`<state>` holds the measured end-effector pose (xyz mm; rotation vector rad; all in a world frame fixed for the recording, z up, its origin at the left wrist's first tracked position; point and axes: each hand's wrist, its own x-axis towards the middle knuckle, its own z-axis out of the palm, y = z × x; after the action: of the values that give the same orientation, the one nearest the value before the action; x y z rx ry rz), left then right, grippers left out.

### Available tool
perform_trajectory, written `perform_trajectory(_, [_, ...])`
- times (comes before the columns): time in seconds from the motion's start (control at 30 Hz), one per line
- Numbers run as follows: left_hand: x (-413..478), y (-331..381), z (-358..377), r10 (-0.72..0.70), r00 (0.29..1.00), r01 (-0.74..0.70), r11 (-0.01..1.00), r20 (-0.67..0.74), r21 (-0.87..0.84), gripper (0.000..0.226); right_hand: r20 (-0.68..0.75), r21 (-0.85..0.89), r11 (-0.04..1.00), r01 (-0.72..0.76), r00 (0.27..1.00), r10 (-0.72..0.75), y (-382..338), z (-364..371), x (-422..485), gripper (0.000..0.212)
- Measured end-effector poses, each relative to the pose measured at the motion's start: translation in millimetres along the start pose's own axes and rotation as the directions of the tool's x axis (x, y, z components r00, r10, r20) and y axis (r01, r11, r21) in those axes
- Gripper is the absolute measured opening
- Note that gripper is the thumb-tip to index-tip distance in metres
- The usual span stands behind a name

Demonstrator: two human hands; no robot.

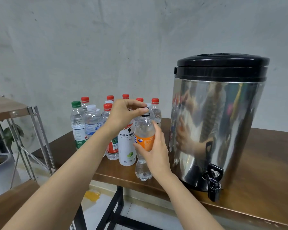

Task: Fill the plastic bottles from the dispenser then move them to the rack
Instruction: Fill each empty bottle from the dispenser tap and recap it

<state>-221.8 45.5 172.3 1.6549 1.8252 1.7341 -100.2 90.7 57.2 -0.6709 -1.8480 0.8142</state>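
Head view, the only one. Fanta bottle [144,130], clear with an orange label, stands upright near the front edge of the bench [259,163], just left of the dispenser [219,123]. Right grip [156,153], a bare hand, is wrapped round the bottle at the label; its fingers cover much of the print. Left grip [123,114] comes over from the left and pinches the black cap [146,111] between thumb and fingertips. The cap is largely covered, so whether it is seated on the threads or loose cannot be told. Fill level is hard to read through the clear plastic. The dispenser is steel with a black lid, and its black tap [213,181] hangs over the bench edge with no bottle beneath it. A white bottle [127,146] stands just left of the Fanta bottle. Behind it is a cluster of capped bottles [93,120], mostly red caps, partly hidden by the left forearm. Rack [34,117] at far left is cut off by the frame.
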Motion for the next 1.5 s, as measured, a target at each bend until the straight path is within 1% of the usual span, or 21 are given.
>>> perform_trajectory(0.27, [-1,1,1,0.041,0.999,-0.042,0.997,0.016,0.069,0.017,-0.002,0.018,1.0,0.0,1.0,0.0,2,1,1,0.09])
perform_trajectory(0.53, [3,1,2,0.041,0.999,-0.04,0.996,-0.003,0.079,0.014,0.002,0.02,1.0,0.004,1.0,-0.004,5,2,2,0.09])
perform_trajectory(0.6, [4,2,2,0.02,1.0,-0.021,0.998,0.008,0.061,0.016,0.004,0.022,1.0,-0.001,1.0,0.001,5,2,2,0.09])
perform_trajectory(0.7, [4,-1,5,-0.003,1.0,0.003,1.0,-0.002,0.013,0.028,0.007,0.023,1.0,0.004,1.0,-0.004,5,2,3,0.09])
perform_trajectory(0.73, [4,-2,7,0.008,1.0,-0.008,1.0,-0.016,0.012,0.029,0.006,0.023,1.0,0.007,1.0,-0.007,5,2,3,0.09])
perform_trajectory(0.8, [3,-4,10,0.025,0.999,-0.025,1.0,-0.037,-0.002,0.022,0.003,0.023,1.0,0.008,1.0,-0.009,6,2,3,0.09])
perform_trajectory(0.83, [1,-4,10,0.022,0.999,-0.023,0.999,-0.027,-0.035,0.018,0.0,0.023,1.0,0.008,1.0,-0.008,6,1,3,0.09])
perform_trajectory(0.9, [0,-7,8,0.001,0.999,0.004,0.993,0.039,-0.117,0.012,-0.003,0.023,1.0,0.006,1.0,-0.006,6,1,4,0.091])
perform_trajectory(0.97, [-1,-11,5,-0.031,0.992,0.051,0.986,0.126,-0.157,0.017,-0.003,0.016,1.0,0.007,1.0,-0.007,6,1,4,0.092])
perform_trajectory(1.03, [-1,-13,3,-0.055,0.983,0.081,0.986,0.174,-0.147,0.024,0.003,0.014,1.0,0.013,1.0,-0.013,5,2,4,0.092])
perform_trajectory(1.1, [-1,-12,6,-0.055,0.988,0.075,0.986,0.142,-0.146,0.026,0.012,0.013,1.0,0.016,1.0,-0.016,4,4,4,0.091])
perform_trajectory(1.2, [-3,-11,11,-0.039,0.998,0.046,0.985,0.042,-0.167,0.031,0.018,0.015,1.0,0.011,1.0,-0.011,3,4,3,0.091])
perform_trajectory(1.23, [-4,-10,11,-0.037,0.998,0.044,0.984,0.044,-0.173,0.031,0.017,0.021,1.0,0.009,1.0,-0.01,3,4,3,0.091])
perform_trajectory(1.37, [-3,-9,11,-0.063,0.985,0.088,0.983,0.158,-0.16,0.027,0.019,0.058,0.998,-0.001,1.0,0.0,4,2,2,0.09])
perform_trajectory(1.43, [-4,-6,13,-0.057,0.989,0.076,0.987,0.134,-0.144,0.03,0.031,0.066,0.998,-0.007,1.0,0.005,3,1,2,0.09])
perform_trajectory(1.5, [-4,-6,14,-0.053,0.997,0.061,0.987,0.056,-0.151,0.035,0.036,0.072,0.997,-0.013,0.999,0.01,2,1,1,0.09])
